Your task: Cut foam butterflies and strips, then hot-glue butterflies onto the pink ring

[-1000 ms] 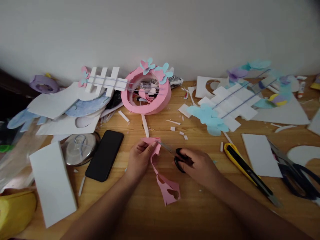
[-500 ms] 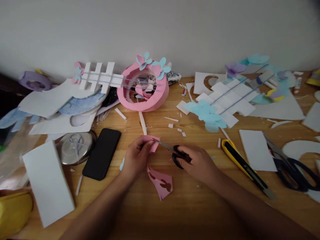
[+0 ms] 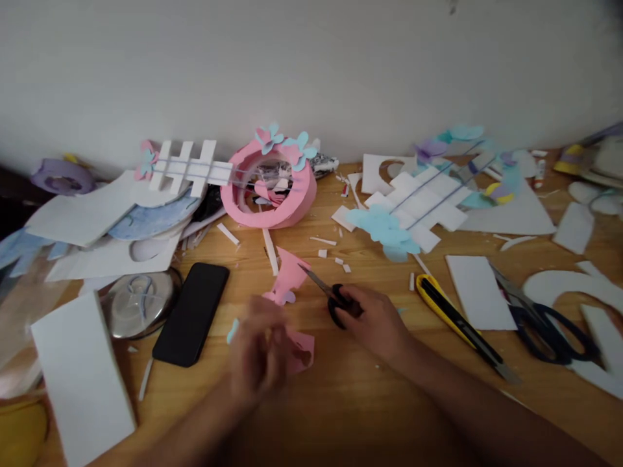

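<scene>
In my right hand (image 3: 377,321) is a small pair of black-handled scissors (image 3: 335,297), fingers in the loops and blades pointing up and left. A pink paper piece (image 3: 291,271) with a scalloped lower end is beside the blade tips, apart from my left hand. My left hand (image 3: 257,353) is smeared by motion, so its grip cannot be made out. It partly covers a second pink paper scrap (image 3: 304,350) with cut-out holes on the wooden table (image 3: 350,402). A bit of light-blue paper (image 3: 232,331) shows left of that hand.
Left are a black phone (image 3: 191,314), a round metal tin (image 3: 141,303) and a white board (image 3: 82,376). Behind stands a pink ring (image 3: 309,201) with paper butterflies. Right lie a yellow cutter knife (image 3: 462,324) with blade out and larger scissors (image 3: 545,324).
My left hand has let go of the pink piece near the blades and moved down toward the lower pink scrap. My right hand keeps hold of the scissors. The view has shifted slightly.
</scene>
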Tool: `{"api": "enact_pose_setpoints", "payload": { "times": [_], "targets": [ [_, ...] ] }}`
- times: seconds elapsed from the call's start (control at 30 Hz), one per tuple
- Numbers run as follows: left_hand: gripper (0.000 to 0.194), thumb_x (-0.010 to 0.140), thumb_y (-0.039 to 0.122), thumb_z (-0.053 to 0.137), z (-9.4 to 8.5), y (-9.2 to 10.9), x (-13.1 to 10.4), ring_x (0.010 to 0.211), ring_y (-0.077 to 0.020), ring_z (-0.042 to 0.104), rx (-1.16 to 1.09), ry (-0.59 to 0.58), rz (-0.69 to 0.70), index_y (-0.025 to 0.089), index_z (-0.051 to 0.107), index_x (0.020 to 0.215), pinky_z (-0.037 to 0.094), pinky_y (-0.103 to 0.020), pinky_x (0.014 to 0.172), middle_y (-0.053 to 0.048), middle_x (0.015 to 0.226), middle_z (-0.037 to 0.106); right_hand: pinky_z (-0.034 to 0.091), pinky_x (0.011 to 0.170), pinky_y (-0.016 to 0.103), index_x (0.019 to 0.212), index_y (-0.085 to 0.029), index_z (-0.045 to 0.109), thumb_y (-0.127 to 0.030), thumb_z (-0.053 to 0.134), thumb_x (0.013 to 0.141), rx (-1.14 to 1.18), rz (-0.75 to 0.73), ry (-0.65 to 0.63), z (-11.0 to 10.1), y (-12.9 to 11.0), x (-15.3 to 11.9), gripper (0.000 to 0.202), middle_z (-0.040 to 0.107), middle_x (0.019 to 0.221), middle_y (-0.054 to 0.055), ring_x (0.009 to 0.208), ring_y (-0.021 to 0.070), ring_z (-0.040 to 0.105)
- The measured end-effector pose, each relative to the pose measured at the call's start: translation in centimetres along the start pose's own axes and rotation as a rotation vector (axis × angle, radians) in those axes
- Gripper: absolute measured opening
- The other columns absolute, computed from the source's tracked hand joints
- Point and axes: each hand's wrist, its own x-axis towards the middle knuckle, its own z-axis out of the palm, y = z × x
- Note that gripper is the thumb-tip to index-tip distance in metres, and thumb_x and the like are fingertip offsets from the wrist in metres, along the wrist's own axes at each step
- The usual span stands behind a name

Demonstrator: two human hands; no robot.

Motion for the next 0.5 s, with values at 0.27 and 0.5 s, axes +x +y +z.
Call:
{"api": "enact_pose_setpoints", "payload": {
  "times": [0.27, 0.5],
  "targets": [
    [0.024, 0.100, 0.038, 0.048, 2.7, 1.2, -3.0, 0.057, -0.0131, 0.055, -0.275, -0.527, -0.522, 0.024, 0.066, 0.104, 0.043, -0.024, 0.056, -0.002, 0.067, 0.061, 0.045, 0.055, 0.024, 0.099, -0.022, 0.062, -0.023, 0.060, 0.086, 0.126, -0.205, 0.173, 0.5, -0.8, -1.3, 0.013, 0.070, 0.076, 0.001, 0.061, 0.0144, 0.063],
    [0.024, 0.098, 0.043, 0.054, 2.8, -0.3, -1.8, 0.063, -0.0120, 0.056, -0.458, -0.182, -0.611, 0.025, 0.052, 0.114, 0.045, -0.024, 0.064, 0.002, 0.071, 0.061, 0.044, 0.054, 0.024, 0.095, -0.022, 0.059, -0.019, 0.057, 0.084, 0.109, -0.269, 0.131, 0.2, -0.9, -1.4, 0.012, 0.067, 0.070, -0.001, 0.057, 0.0134, 0.060]
  ]
}}
